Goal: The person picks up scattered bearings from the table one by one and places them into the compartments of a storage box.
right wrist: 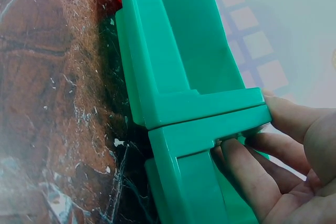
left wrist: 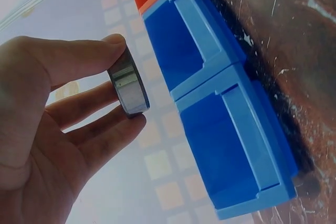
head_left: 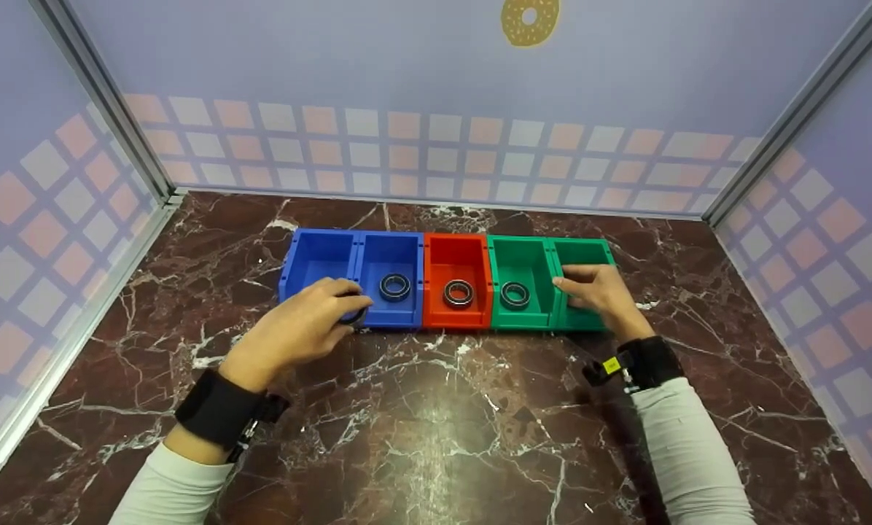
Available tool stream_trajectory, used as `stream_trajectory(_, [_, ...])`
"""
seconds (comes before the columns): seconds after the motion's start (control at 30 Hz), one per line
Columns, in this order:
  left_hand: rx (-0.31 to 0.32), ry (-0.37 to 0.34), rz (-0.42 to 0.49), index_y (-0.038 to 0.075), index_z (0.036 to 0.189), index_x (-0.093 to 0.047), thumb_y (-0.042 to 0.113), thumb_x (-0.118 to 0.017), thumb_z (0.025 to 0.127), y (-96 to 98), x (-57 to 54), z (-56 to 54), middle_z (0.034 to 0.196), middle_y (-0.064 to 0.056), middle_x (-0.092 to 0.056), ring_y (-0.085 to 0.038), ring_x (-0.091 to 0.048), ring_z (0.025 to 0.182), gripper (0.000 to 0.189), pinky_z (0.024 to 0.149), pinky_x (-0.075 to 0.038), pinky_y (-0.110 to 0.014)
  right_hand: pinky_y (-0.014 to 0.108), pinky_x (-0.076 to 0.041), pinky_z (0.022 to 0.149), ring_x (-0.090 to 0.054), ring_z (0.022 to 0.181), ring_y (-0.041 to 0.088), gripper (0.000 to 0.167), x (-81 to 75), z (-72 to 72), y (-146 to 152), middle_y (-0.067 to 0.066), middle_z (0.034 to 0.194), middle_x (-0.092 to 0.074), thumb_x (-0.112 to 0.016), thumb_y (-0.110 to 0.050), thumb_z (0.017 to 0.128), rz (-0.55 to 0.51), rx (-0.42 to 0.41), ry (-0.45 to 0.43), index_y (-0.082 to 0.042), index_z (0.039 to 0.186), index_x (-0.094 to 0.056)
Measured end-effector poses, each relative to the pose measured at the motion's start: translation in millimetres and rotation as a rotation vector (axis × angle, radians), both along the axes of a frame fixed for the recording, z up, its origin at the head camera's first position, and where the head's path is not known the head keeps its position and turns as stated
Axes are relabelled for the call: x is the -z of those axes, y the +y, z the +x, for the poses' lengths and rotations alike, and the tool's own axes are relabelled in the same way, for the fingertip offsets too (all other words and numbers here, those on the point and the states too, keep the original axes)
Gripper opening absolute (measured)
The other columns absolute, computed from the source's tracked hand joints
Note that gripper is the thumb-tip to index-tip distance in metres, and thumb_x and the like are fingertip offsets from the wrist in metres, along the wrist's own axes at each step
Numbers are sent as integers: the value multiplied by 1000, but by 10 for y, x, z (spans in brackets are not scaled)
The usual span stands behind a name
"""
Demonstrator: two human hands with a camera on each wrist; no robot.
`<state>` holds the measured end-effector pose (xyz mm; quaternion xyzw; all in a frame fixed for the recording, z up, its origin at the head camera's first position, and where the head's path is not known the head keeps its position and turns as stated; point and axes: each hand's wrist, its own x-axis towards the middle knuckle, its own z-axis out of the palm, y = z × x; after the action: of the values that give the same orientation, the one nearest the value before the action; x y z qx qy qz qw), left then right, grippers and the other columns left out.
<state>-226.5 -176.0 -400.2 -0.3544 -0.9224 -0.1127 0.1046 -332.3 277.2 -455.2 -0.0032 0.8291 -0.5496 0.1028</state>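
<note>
My left hand (head_left: 297, 321) pinches a ball bearing (left wrist: 128, 85) between thumb and fingers, above the front of the left-end blue bin (head_left: 323, 255). In the left wrist view the bearing stands on edge, apart from the bins. My right hand (head_left: 600, 295) grips the wall between the two green bins, thumb at its top edge and fingers inside the right-end green bin (head_left: 582, 251). Three more bearings lie singly: one bearing (head_left: 394, 287) in the second blue bin, one bearing (head_left: 458, 293) in the red bin (head_left: 456, 251), one bearing (head_left: 515, 295) in the left green bin (head_left: 520, 255).
The bins stand side by side in a row on a dark red marbled table (head_left: 421, 415). Behind them rises a lilac panel (head_left: 407, 73) with pink and white squares. Similar panels close off the left and right sides, joined by metal corner posts (head_left: 108, 95).
</note>
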Motion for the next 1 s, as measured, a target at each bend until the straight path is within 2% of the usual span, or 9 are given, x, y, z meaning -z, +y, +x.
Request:
stream_trajectory(0.53, [14, 44, 15, 4, 124, -68, 3, -78, 80, -86, -90, -95, 122, -18, -65, -37, -61, 113, 45, 102, -51, -49, 40, -53, 103, -51, 134, 37, 65, -1, 6, 9, 23, 150, -46, -69, -28, 93, 6, -4, -9, -1, 147, -44])
stream_trajectory(1.0, [-42, 38, 36, 3, 127, -65, 3, -76, 83, -193, -147, -218, 128, -22, -62, -39, -58, 120, 46, 105, -49, -51, 40, -54, 101, -54, 131, 37, 65, 8, 5, 8, 23, 147, -49, -70, -30, 93, 15, -3, 4, -1, 146, -45])
